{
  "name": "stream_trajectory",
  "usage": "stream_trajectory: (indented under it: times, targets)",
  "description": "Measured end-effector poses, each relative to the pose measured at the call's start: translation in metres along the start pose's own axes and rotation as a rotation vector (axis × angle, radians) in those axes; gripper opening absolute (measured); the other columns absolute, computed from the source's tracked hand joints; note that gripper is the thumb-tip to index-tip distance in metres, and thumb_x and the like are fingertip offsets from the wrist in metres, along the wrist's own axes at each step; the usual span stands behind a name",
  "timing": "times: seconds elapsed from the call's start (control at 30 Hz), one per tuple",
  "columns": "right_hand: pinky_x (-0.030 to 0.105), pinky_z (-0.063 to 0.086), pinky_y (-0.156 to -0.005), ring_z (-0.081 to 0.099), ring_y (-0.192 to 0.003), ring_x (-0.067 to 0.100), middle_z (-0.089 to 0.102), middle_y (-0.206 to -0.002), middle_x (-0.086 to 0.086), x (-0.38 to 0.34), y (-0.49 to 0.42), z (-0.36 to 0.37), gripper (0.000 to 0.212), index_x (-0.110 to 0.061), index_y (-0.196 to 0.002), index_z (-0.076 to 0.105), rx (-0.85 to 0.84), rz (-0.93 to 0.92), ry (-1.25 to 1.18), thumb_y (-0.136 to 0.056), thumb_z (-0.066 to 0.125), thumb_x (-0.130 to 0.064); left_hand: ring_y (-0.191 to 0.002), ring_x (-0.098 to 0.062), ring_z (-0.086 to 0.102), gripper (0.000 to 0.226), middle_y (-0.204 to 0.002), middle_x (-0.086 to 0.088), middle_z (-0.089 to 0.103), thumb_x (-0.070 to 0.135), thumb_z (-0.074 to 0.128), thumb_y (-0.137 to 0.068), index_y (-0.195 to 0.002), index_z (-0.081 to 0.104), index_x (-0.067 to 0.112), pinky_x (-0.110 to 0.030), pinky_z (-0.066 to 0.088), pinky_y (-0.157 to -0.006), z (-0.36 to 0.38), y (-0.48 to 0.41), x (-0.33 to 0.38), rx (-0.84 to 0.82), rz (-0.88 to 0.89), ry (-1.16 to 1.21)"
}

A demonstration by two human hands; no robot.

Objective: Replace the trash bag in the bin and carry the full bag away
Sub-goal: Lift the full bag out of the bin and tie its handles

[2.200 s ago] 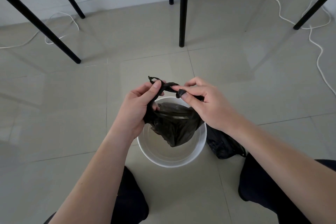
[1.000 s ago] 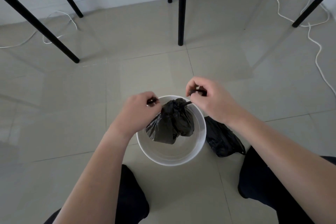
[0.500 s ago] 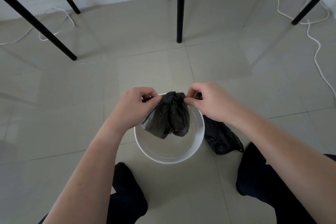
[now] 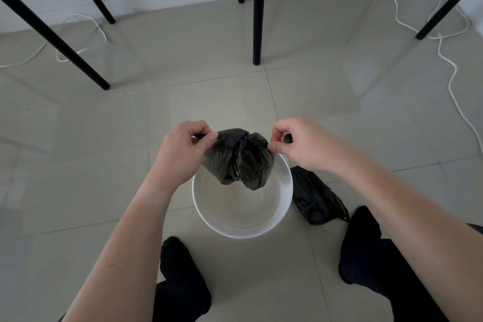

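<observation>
A white round bin (image 4: pixel 283 201) stands on the tiled floor between my feet, with no liner inside. Above its far rim hangs a small full black trash bag (image 4: pixel 239 162), its top gathered into a knot. My left hand (image 4: pixel 183 149) pinches the bag's left tie end and my right hand (image 4: pixel 300 144) pinches the right tie end, the two pulled apart. A second black bag (image 4: pixel 316 198) lies crumpled on the floor just right of the bin.
Black table legs (image 4: pixel 258 13) stand ahead, with others slanting at the left (image 4: pixel 55 39) and right (image 4: pixel 449 2). White cables (image 4: pixel 449 65) trail over the floor at right and far left. My dark-clad feet (image 4: pixel 180 266) flank the bin's near side.
The two hands crossed the bag's tie ends over the bin, then drew them outward, cinching the top into a knot. The bag now hangs a little higher and tighter.
</observation>
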State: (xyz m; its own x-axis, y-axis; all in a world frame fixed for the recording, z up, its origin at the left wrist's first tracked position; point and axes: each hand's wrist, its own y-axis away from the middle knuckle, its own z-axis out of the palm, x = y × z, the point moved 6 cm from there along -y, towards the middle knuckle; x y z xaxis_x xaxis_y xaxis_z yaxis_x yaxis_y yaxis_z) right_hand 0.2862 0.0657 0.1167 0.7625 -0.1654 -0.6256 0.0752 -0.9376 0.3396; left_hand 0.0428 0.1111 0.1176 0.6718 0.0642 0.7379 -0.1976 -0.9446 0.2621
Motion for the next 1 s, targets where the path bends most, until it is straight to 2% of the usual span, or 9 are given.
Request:
stream_trajectory:
  times: [0.07,0.1,0.2,0.33,0.4,0.57,0.67,0.83,1.0]
  targets:
    - [0.028,0.037,-0.059,0.052,-0.062,0.011,0.06,-0.074,-0.007,0.003,0.001,0.002,0.018,-0.027,-0.081,0.062,0.01,0.005,0.002,-0.097,0.069,-0.033,-0.076,-0.021,0.064,0.022,-0.088,-0.01,0.071,0.024,0.063,-0.106,-0.088,0.067,0.012,-0.039,0.066,-0.072,0.007,0.001,-0.003,-0.045,-0.038,0.155]
    - [0.028,0.038,-0.06,0.053,-0.063,0.01,0.061,-0.074,-0.008,0.004,0.002,0.003,0.018,-0.027,-0.081,0.062,0.016,0.0,0.0,-0.097,0.069,-0.032,-0.082,-0.024,0.063,0.021,-0.092,-0.011,0.068,0.022,0.061,-0.107,-0.091,0.066,0.009,-0.04,0.068,-0.073,0.012,0.003,-0.004,-0.064,-0.063,0.257]
    - [0.021,0.036,-0.059,0.055,-0.065,0.0,0.061,-0.076,-0.011,0.002,0.007,0.004,0.016,-0.027,-0.082,0.063,0.021,-0.036,0.031,-0.096,0.069,-0.033,-0.084,-0.011,0.059,0.023,-0.092,-0.007,0.056,0.019,0.058,-0.109,-0.093,0.061,0.003,-0.038,0.067,-0.08,0.021,0.007,0.003,-0.092,-0.082,0.446]
    - [0.032,0.051,-0.085,0.06,-0.105,0.005,0.063,-0.104,-0.013,-0.002,0.008,0.006,0.013,-0.03,-0.084,0.061,0.082,-0.107,-0.05,-0.091,0.07,-0.037,-0.088,-0.015,0.058,0.023,-0.093,-0.009,0.054,0.019,0.057,-0.11,-0.091,0.06,0.006,-0.042,0.065,-0.088,0.027,0.006,0.011,-0.144,-0.055,0.571]
    - [0.038,0.053,-0.092,0.059,-0.115,0.002,0.065,-0.114,-0.015,-0.007,0.009,0.005,0.018,-0.033,-0.092,0.056,0.11,-0.114,-0.138,-0.088,0.072,-0.04,-0.088,-0.015,0.061,0.022,-0.09,-0.006,0.057,0.018,0.057,-0.11,-0.091,0.06,0.007,-0.043,0.064,-0.092,0.029,0.006,0.013,-0.181,-0.041,0.583]
    - [0.019,0.05,-0.088,0.06,-0.11,-0.003,0.064,-0.117,-0.021,-0.02,0.013,0.01,0.048,-0.034,-0.118,0.055,0.095,-0.142,-0.195,-0.081,0.083,-0.049,-0.094,-0.019,0.063,0.021,-0.091,-0.008,0.058,0.016,0.056,-0.11,-0.092,0.06,0.005,-0.042,0.063,-0.096,0.037,0.008,0.017,-0.237,-0.025,0.619]
    - [0.025,0.055,-0.083,0.064,-0.094,0.0,0.069,-0.104,-0.015,-0.018,0.013,0.015,0.038,-0.03,-0.115,0.064,0.116,-0.125,-0.141,-0.084,0.083,-0.04,-0.096,-0.019,0.065,0.022,-0.092,-0.01,0.059,0.017,0.056,-0.11,-0.091,0.061,0.006,-0.041,0.063,-0.095,0.039,0.008,0.016,-0.242,-0.027,0.637]
    - [0.016,0.045,-0.067,0.062,-0.075,-0.006,0.066,-0.087,-0.019,-0.015,0.013,0.008,0.022,-0.029,-0.11,0.073,0.155,-0.105,-0.068,-0.088,0.077,-0.03,-0.095,-0.018,0.076,0.021,-0.094,-0.004,0.077,0.022,0.062,-0.107,-0.099,0.067,0.004,-0.038,0.064,-0.091,0.037,0.005,0.011,-0.151,-0.063,0.558]
    - [0.021,0.05,-0.068,0.07,-0.076,0.004,0.075,-0.085,-0.01,0.0,0.02,-0.017,0.016,-0.027,-0.103,0.077,0.195,-0.047,-0.103,-0.087,0.078,-0.027,-0.097,-0.016,0.07,0.008,-0.095,0.007,0.074,0.023,0.068,-0.098,-0.095,0.073,0.019,-0.038,0.055,-0.091,0.025,-0.004,-0.03,0.112,-0.124,0.07]
